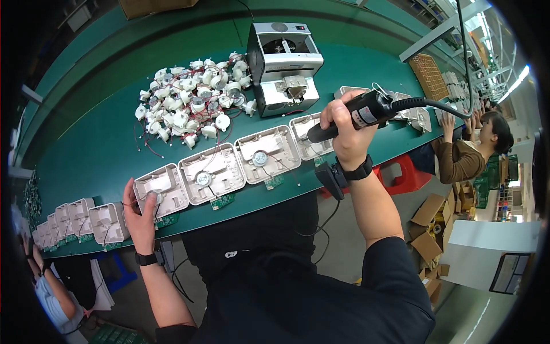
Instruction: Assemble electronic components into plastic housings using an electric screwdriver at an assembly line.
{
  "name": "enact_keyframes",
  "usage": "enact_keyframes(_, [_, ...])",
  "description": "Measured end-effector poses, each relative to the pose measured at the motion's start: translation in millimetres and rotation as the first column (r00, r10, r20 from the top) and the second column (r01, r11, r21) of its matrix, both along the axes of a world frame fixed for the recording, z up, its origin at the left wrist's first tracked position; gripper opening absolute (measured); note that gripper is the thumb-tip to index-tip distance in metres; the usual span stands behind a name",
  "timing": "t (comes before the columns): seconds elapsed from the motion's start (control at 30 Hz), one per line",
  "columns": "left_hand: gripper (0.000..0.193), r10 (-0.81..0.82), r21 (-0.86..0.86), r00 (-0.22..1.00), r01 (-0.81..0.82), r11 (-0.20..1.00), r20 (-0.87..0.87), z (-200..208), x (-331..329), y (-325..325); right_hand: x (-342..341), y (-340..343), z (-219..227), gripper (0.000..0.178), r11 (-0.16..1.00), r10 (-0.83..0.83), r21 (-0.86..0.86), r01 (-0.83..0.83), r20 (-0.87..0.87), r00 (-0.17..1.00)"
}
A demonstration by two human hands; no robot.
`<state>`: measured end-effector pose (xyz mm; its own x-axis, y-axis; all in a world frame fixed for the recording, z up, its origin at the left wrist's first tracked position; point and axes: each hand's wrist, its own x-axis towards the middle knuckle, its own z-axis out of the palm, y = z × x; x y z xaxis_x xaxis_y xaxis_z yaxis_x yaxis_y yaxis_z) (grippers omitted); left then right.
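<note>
My right hand is wrapped round a black corded electric screwdriver, raised above the row of housings. My left hand grips the left side of an off-white plastic housing. Its fingers lie along the outer wall, and its thumb reaches inside onto a small round part. To the right, an open housing and another open housing each have a round metal disc with wires inside. A further housing lies partly behind the screwdriver. Green circuit boards hang by the housings' near edges.
A heap of white motor-like parts with red wires lies beyond the housings. Beside it stands a grey-black machine. More housings line the green table at left. A co-worker sits at right, near a red stool.
</note>
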<state>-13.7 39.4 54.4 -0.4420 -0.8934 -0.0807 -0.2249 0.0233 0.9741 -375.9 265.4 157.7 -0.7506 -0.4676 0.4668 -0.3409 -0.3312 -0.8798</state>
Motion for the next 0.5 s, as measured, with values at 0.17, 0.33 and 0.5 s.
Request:
enact_keyframes(0.17, [0.067,0.027,-0.039,0.999,-0.026,0.999,0.034,0.3,1.0,-0.8,3.3,-7.5,17.8,0.011,0.993,0.021,0.114,-0.015,-0.045,0.999])
enact_keyframes(0.33, [0.068,0.0,-0.015,1.0,0.0,1.0,0.019,-3.5,-2.4,-0.8,-4.2,-27.0,57.6,0.009,0.994,0.017,-0.105,-0.024,-0.072,0.997])
enact_keyframes(0.5, [0.069,-0.013,-0.01,0.999,0.014,1.0,0.043,-4.4,-6.9,1.2,-23.9,-64.8,70.7,0.011,0.994,-0.051,-0.105,0.039,-0.116,0.992])
